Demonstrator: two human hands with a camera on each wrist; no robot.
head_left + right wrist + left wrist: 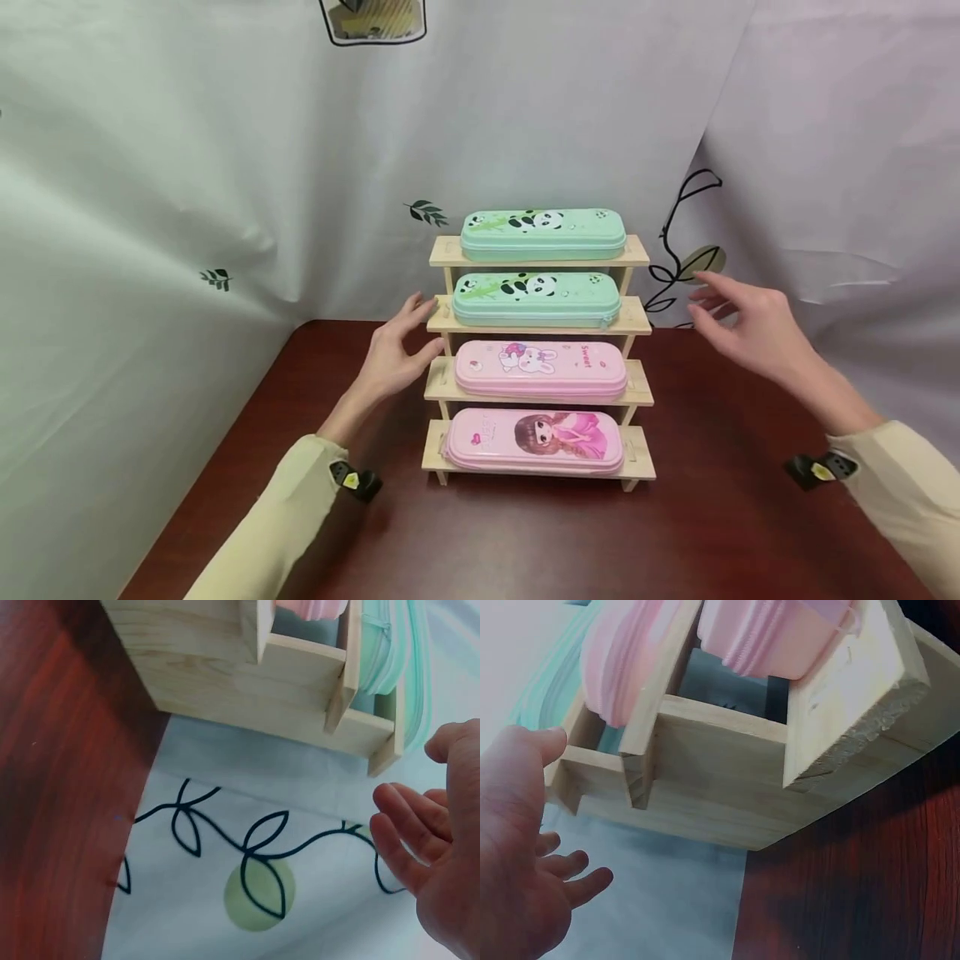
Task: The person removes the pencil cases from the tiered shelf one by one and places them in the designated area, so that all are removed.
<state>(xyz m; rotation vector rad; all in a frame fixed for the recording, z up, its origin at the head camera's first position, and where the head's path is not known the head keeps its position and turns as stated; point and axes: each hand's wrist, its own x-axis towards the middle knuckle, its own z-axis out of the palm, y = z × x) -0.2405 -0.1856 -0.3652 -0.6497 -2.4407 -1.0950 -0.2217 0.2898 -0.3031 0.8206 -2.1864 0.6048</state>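
Observation:
A stepped wooden rack (637,460) holds several pencil cases, one on each tier. The top two, a green panda case (543,233) and another green panda case (536,298), sit above a pink rabbit case (540,368). On the lowest tier lies a pink case with a doll picture (534,440). My left hand (397,350) is beside the rack's left side, fingers loosely bent and holding nothing; whether its fingertips touch the wood I cannot tell. Off the rack's right side, my right hand (750,321) hovers apart from it with relaxed fingers and nothing in them.
The rack stands on a dark red-brown table (525,542) near its back edge. Behind hangs a pale cloth (570,108) with printed leaves and vines. A strapped-on camera (356,481) is on the left wrist, and another camera (821,469) on the right.

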